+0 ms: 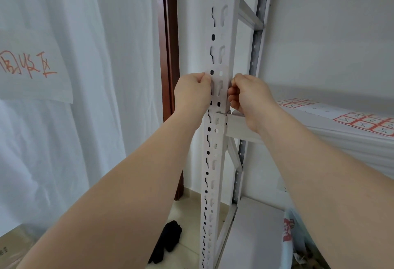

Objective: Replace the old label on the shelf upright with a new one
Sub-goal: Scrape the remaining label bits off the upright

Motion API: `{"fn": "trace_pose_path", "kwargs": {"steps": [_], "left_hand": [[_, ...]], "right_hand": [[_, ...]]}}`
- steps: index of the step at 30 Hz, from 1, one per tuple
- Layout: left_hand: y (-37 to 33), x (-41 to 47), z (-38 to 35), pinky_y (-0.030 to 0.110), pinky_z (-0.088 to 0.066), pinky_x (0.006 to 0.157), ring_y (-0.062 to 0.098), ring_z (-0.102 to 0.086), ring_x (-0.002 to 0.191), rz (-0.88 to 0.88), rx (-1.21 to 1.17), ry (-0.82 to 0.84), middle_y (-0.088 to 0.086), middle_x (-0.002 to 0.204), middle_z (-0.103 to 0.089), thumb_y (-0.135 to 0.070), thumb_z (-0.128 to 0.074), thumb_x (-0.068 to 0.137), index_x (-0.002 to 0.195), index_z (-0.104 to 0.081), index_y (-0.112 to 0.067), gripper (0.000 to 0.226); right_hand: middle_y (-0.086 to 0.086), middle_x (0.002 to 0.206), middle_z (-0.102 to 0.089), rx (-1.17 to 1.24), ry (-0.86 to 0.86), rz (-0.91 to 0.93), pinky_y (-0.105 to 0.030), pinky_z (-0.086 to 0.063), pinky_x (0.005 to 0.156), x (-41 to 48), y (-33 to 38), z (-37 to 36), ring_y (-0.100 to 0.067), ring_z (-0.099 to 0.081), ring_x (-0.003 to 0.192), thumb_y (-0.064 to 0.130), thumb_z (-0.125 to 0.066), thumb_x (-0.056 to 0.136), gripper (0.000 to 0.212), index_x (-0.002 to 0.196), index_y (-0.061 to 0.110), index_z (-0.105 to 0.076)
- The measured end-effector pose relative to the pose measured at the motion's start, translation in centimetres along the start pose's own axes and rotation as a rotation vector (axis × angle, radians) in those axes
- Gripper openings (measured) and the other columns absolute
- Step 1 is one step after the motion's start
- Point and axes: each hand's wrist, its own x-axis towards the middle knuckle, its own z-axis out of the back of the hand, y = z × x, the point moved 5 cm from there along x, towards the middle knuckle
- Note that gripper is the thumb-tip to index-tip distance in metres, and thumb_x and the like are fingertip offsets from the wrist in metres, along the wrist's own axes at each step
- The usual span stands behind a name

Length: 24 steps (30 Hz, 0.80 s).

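A white curtain (85, 77) fills the left half of the frame, one sheet of paper with red handwriting (32, 66) hanging at its upper left. Right of it stands the white steel shelving (319, 45), its perforated shelf upright (219, 34) running top to bottom through the centre. Two bare forearms rise from the lower corners to meet there. A pale, translucent label (218, 86) lies on the upright's face at mid-frame, just above the beam joint, the slots showing through it. The left hand (191, 96) is curled with fingertips pinching the label's left edge; the right hand (249, 96) is likewise closed on its right edge — apparently to keep the film taut and square across the post, though whether it is being peeled off or pressed on cannot be told. On the shelf at right lie at least two sheets of red-bordered stickers (366, 122), within reach. One black object (168, 241) rests on the floor at the bottom.
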Motion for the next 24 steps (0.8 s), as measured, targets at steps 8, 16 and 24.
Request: {"fn": "trace_pose_path", "kwargs": {"steps": [8,16,24], "left_hand": [[-0.6,-0.1,-0.6,0.027,-0.023,0.046,0.017,-0.027,0.048,-0.058,0.215,-0.16,0.0,0.051,-0.03,-0.006,-0.035,0.092,0.053,-0.03,-0.013,0.04],[-1.2,-0.6,-0.9,0.025,-0.023,0.046,0.013,-0.031,0.053,-0.067,0.368,-0.201,-0.002,0.057,-0.033,-0.001,-0.035,0.089,0.055,-0.03,-0.015,0.037],[-0.1,-0.4,-0.5,0.03,-0.029,0.054,0.017,-0.036,0.058,-0.183,0.339,-0.131,-0.002,0.057,-0.037,-0.013,-0.033,0.098,0.058,-0.031,-0.016,0.04]], "right_hand": [[0.001,0.06,-0.047,0.005,0.028,0.006,-0.021,-0.036,0.051,0.2,-0.1,-0.1,-0.011,-0.039,0.05,0.011,-0.039,0.09,0.027,0.064,0.016,-0.045],[0.001,0.06,-0.047,0.01,0.042,0.004,-0.02,-0.036,0.049,0.3,0.0,-0.1,-0.011,-0.039,0.049,0.01,-0.038,0.09,0.028,0.064,0.016,-0.045],[0.001,0.061,-0.048,0.024,0.043,-0.002,-0.017,-0.038,0.048,0.0,0.1,-0.1,-0.01,-0.041,0.049,0.011,-0.04,0.091,0.027,0.065,0.016,-0.047]]}}
